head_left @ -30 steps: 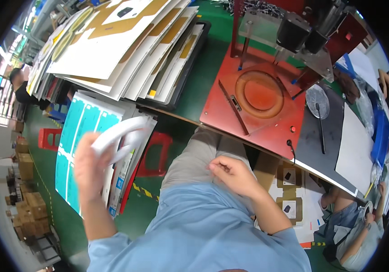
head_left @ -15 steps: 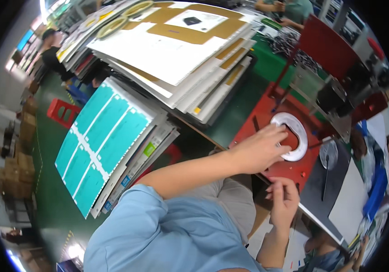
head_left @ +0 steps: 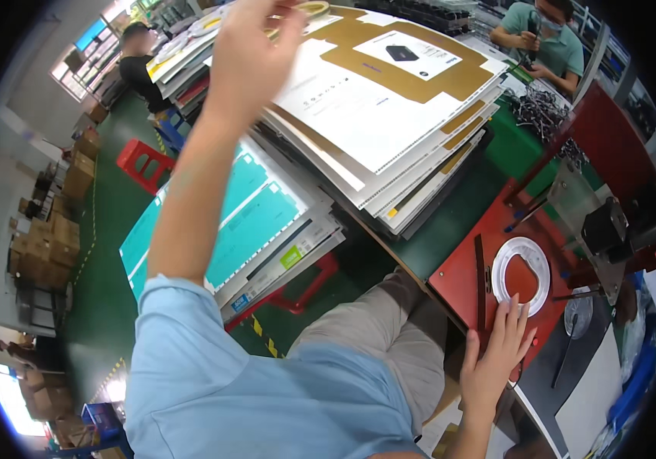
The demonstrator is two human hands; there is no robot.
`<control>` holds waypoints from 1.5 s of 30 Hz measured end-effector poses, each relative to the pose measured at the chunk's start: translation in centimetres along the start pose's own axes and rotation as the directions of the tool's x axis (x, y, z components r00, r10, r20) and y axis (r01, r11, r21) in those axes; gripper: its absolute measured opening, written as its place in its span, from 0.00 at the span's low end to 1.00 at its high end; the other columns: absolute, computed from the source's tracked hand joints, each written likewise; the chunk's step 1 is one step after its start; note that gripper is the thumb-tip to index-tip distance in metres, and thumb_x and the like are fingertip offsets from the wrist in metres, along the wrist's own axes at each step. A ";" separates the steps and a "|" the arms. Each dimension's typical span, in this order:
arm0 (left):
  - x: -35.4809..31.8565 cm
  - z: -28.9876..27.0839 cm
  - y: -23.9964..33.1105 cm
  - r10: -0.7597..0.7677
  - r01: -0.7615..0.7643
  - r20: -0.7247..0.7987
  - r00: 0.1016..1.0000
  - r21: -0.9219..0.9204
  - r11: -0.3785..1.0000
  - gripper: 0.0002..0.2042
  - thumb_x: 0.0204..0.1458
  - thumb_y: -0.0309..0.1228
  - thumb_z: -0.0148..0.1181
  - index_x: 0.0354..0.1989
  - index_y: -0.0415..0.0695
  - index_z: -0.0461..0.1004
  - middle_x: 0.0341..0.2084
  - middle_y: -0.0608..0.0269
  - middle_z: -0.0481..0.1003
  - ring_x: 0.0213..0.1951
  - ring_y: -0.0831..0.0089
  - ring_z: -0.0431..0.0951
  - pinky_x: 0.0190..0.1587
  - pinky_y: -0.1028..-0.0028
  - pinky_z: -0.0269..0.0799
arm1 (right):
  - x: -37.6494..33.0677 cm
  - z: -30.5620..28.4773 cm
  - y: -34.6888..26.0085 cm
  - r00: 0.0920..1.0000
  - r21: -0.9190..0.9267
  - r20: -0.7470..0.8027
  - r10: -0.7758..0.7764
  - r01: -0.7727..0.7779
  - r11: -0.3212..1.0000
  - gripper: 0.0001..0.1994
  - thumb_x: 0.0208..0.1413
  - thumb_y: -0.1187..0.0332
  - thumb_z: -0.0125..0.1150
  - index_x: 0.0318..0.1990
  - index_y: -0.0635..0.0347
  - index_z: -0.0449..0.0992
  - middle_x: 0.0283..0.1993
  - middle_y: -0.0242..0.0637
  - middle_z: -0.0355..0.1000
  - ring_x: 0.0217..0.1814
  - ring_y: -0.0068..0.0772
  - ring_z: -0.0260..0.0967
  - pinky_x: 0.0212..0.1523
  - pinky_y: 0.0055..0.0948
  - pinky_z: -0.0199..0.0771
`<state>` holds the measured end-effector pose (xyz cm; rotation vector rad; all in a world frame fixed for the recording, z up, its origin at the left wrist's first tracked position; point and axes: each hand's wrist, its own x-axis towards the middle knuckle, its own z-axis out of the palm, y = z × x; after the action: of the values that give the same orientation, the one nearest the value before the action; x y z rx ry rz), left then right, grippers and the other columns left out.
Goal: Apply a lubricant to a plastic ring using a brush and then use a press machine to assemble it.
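Observation:
My left hand (head_left: 255,65) is raised over the far-left end of a stack of printed card sheets (head_left: 336,130). Its fingers are blurred and partly cut off by the top edge, beside a yellowish ring (head_left: 313,9) on the stack; whether they grip it cannot be made out. At the right, a white ring (head_left: 502,279) lies flat on the red base plate (head_left: 462,283) of a bench fixture. My right hand (head_left: 492,352) is open, palm down over the plate's near edge, its fingertips at the ring's near rim.
A teal printed stack (head_left: 259,222) stands left of the table. Above the red plate are a clear panel (head_left: 573,214) and a black block (head_left: 605,226). A red stool (head_left: 144,164) is on the floor. A co-worker (head_left: 546,38) sits across the table behind tangled dark parts (head_left: 538,115).
My left hand has left the white ring and swung up and left to the card stack. My right hand has opened and moved onto the red plate by the ring. The view has shifted.

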<state>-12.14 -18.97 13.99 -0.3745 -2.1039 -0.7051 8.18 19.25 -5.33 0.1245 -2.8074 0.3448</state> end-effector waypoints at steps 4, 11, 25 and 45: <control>6.7 -2.6 -20.0 -0.131 0.144 -0.065 0.989 0.565 0.813 0.22 0.58 0.40 0.63 0.57 0.41 0.79 0.52 0.44 0.81 0.56 0.50 0.80 0.62 0.59 0.73 | -2.2 -1.2 -1.7 0.989 0.387 -0.039 -0.144 0.147 0.910 0.19 0.59 0.72 0.64 0.58 0.63 0.77 0.66 0.50 0.70 0.72 0.57 0.63 0.72 0.55 0.57; 6.7 -2.2 -29.6 -0.630 0.510 0.145 0.763 0.465 0.724 0.25 0.57 0.39 0.64 0.64 0.46 0.78 0.51 0.56 0.83 0.49 0.70 0.83 0.55 0.70 0.76 | -5.8 1.1 -4.1 0.993 0.655 0.072 -0.095 0.025 0.755 0.11 0.56 0.75 0.67 0.47 0.65 0.80 0.53 0.49 0.76 0.54 0.53 0.75 0.55 0.41 0.76; -1.1 -7.0 -11.8 -0.192 0.181 -0.036 0.981 -0.196 0.964 0.13 0.58 0.28 0.71 0.50 0.36 0.82 0.40 0.60 0.85 0.42 0.77 0.84 0.49 0.78 0.78 | -0.2 1.1 -9.2 0.942 0.841 0.209 -0.263 -0.036 0.540 0.10 0.63 0.76 0.62 0.51 0.67 0.79 0.45 0.46 0.79 0.46 0.40 0.80 0.50 0.32 0.78; -24.8 4.3 11.0 0.076 0.707 0.781 0.620 -0.598 0.376 0.17 0.56 0.18 0.66 0.54 0.34 0.81 0.51 0.49 0.81 0.52 0.63 0.81 0.55 0.68 0.76 | -2.3 -1.4 -1.7 0.972 0.984 0.123 0.199 -0.145 0.101 0.16 0.62 0.61 0.74 0.40 0.67 0.77 0.33 0.31 0.73 0.31 0.15 0.66 0.32 0.18 0.64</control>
<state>5.06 -7.82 -4.37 -0.8981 -2.3242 -2.3470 10.97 18.11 -4.39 0.0535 -1.9269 2.2425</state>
